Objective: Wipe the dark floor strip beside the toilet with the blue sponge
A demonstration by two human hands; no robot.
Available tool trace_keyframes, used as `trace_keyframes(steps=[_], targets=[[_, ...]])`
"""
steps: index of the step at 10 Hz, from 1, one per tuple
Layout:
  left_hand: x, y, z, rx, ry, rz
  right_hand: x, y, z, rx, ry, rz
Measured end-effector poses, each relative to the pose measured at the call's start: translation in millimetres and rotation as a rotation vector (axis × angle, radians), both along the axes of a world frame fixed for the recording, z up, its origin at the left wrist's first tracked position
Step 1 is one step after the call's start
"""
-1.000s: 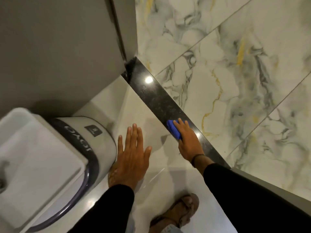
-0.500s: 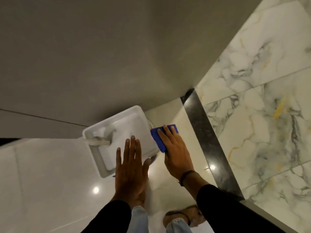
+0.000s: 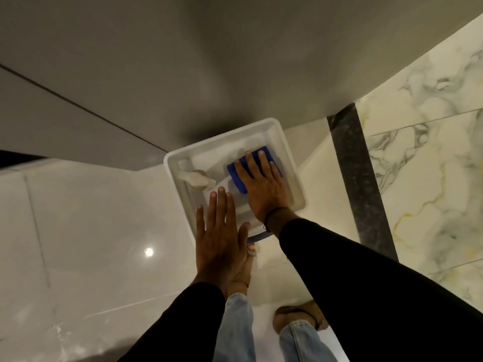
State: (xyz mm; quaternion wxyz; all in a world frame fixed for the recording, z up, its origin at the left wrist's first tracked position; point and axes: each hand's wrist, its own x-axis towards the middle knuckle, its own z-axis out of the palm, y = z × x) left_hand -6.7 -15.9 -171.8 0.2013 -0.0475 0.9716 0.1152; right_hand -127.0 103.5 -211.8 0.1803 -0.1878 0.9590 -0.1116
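Both hands over white tray (image 3: 290, 155): right hand (image 3: 264, 186) presses blue sponge (image 3: 236, 176), left hand (image 3: 222, 239) splayed, empty. Risk: dark floor strip (image 3: 358, 178) missed, sponge well apart.

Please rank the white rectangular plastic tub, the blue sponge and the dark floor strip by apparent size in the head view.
1-2. Dark floor strip and white rectangular plastic tub: too alike in apparent size to rank.
3. Blue sponge, clearly smallest, partly covered by the right hand.
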Motion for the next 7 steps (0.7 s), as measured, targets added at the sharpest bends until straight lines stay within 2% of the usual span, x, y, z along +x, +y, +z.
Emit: trace_keyframes(steps=[2,3,4,5,6,7], targets=[[2.7,-8.5,-11.7,0.035,-0.033,0.018,7.5,0.6,-18.5,0.097,-0.019,0.031],[-0.5,-9.0,-5.8,0.045,-0.021,0.015,0.5,3.0,-4.4,0.075,-0.065,0.043],[2.6,-1.5,31.7,0.026,-0.026,-0.056,3.9,18.8,56.0,-0.021,-0.171,-0.030],[-8.4,6.5,69.5,0.051,-0.040,-0.100,8.7,36.4,122.0,-0.199,-0.185,-0.214],[-25.3,35.0,155.3,0.079,0.020,-0.192,24.9,92.5,259.1,-0.486,0.092,-0.572],[-43.1,66.5,221.6,0.165,0.148,-0.291,30.4,145.6,364.2,-0.663,0.448,-0.688]])
